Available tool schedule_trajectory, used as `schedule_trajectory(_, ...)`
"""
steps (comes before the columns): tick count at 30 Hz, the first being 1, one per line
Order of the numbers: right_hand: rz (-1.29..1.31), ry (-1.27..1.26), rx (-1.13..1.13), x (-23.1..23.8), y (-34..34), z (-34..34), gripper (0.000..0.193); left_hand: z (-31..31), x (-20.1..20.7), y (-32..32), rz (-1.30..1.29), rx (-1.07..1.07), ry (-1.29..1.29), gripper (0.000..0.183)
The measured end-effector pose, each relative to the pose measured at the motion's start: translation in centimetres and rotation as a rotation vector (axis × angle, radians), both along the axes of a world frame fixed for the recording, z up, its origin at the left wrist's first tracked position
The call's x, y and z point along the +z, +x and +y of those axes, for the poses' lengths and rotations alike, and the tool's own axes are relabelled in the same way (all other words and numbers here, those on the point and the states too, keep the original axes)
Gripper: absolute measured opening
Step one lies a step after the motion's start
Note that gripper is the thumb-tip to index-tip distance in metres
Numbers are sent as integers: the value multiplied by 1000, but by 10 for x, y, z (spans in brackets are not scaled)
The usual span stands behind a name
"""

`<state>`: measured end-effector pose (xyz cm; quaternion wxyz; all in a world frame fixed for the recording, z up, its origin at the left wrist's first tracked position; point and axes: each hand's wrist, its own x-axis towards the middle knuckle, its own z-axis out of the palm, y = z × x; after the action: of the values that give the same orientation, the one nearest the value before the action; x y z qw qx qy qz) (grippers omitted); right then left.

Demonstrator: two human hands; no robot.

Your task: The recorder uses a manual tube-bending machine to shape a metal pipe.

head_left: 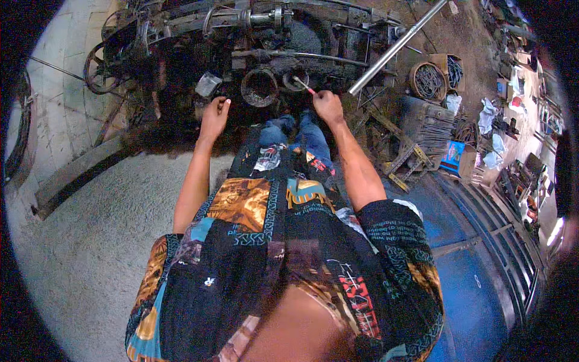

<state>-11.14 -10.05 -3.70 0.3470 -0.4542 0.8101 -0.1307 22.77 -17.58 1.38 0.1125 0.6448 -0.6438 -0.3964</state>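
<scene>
My right hand [328,107] is closed around a slim brush-like stick [308,88], red near my fingers and pale toward its far end. Its tip reaches over a small round container [287,82]; whether it touches the inside is too dark to tell. Just left of that stands a wider round tin [260,104] with dark, grainy contents. My left hand [215,116] hovers close to a clear, crumpled-looking plastic piece [208,84]. Its fingers are loosely bent, the thumb is apart, and nothing shows between them.
A dark, greasy machine [253,36] with a handwheel [101,67] spans the far side. A long metal bar [398,47] slants at the upper right. Beyond it are a round tub of metal pieces [429,81] and bundled rods [429,128]. Blue metal panels [458,259] lie at the right.
</scene>
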Motion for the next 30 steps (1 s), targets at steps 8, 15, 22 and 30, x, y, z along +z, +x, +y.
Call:
schedule_trajectory(8,-1220,61,-730,12,-47,-6,25,-4,-1,-1,-14,-64,-75,33)
schedule_trajectory(15,-272,-572,-576,20,-47,-58,44,-8,3,-10,-30,-85,-116,36)
schedule_trajectory(22,97,-310,-451,33,-47,-94,47,-11,13,-13,-38,-75,-9,38)
schedule_trajectory(30,70,-388,-468,24,-31,-60,37,-4,8,-3,-62,-76,0,39)
